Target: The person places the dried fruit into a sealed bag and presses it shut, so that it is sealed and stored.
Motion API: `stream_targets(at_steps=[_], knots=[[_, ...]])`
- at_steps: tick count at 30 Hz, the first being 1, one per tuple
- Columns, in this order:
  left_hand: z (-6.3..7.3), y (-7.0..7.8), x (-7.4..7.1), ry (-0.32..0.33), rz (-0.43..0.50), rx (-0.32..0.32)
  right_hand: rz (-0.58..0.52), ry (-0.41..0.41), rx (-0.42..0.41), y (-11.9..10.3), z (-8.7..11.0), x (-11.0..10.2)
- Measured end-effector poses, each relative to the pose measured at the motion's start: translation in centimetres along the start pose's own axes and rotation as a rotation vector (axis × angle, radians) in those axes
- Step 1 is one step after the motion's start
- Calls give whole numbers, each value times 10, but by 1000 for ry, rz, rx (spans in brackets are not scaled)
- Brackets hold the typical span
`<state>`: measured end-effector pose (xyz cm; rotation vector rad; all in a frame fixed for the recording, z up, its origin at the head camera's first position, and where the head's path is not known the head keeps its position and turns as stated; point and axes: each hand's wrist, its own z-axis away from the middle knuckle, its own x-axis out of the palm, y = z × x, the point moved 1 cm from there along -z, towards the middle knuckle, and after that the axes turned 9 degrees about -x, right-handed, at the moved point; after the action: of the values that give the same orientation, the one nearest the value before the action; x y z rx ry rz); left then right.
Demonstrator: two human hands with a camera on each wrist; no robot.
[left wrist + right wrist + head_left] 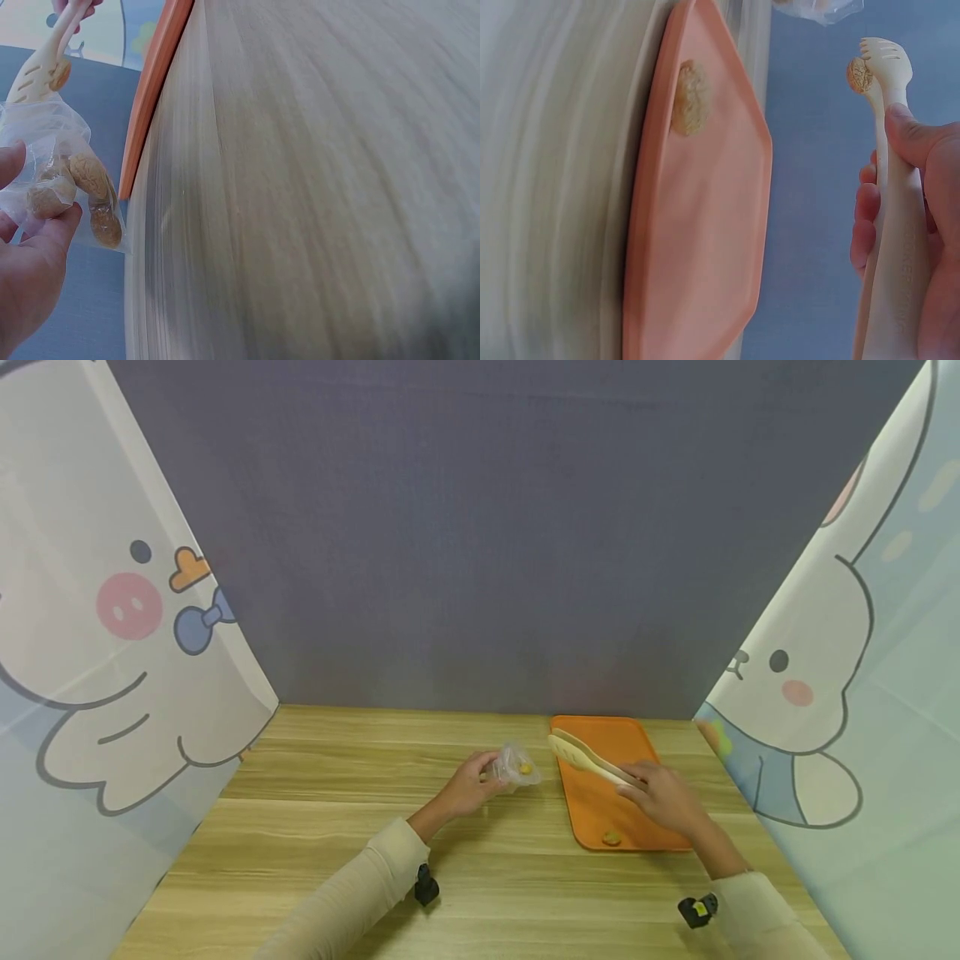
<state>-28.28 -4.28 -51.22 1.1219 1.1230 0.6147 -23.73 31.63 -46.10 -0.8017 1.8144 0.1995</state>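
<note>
My left hand [468, 787] pinches a clear plastic bag [510, 762] above the table. Several brown, wrinkled, walnut-like pieces [88, 176] show through the plastic in the left wrist view. My right hand [663, 797] grips cream-coloured tongs [588, 758] over the orange tray [592, 806]. At the tongs' tips sits one walnut-like piece [859, 75]. The tips point toward the bag's mouth, and in the left wrist view they appear right beside it; whether they touch it I cannot tell. Another walnut-like piece [611, 838] lies on the tray near its front edge.
The tray rests on a wood-grain table [315, 843], right of centre. A dark grey panel [480, 543] stands behind the table. Printed cartoon panels rise on the left [67, 752] and right [892, 677].
</note>
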Motion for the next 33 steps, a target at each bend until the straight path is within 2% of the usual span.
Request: stream_targets(at_steps=[9, 27, 33], knots=[[0, 1, 0, 5, -5, 1, -56, -4, -27, -14, -17, 3], [-1, 3, 3, 2, -5, 1, -21, 24, -93, -26, -34, 10], [-1, 4, 3, -1, -10, -1, -51, 19, -98, -30, -40, 12]])
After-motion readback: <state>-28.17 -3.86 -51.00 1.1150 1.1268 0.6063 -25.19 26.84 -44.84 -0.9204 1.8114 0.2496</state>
